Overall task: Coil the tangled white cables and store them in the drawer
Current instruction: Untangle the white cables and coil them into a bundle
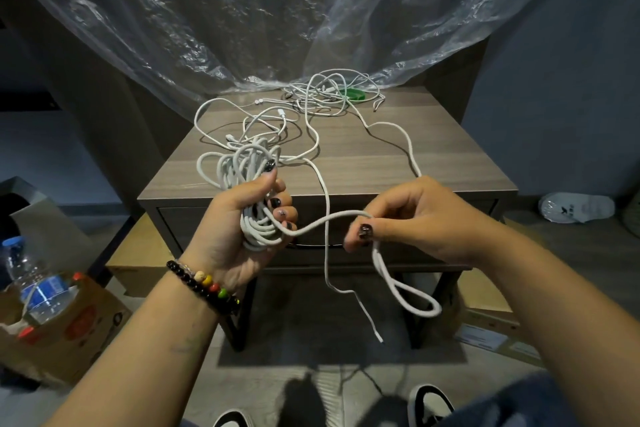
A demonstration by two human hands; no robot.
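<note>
While coiling went on: step in hand was winding the thick cable
Left hand (239, 229): clenched round the coil (242, 180)
Right hand (408, 215): pinched the loose run (325, 220), feeding it
Remaining cables (325, 94): tangled on the nightstand (381, 156)
Drawer (433, 253): closed
Next: likely 1 more loop, slack kept untwisted

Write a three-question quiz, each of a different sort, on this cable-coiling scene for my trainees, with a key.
1. True or false: the drawer is open.
2. Which hand grips the coil? A) left B) right C) neither
3. Fill in: a green object lies among the tangle at the table's ____ edge.

Key:
1. False; it is closed.
2. A; the left hand grips the coil, the right hand pinches the loose strand.
3. Far.
</note>
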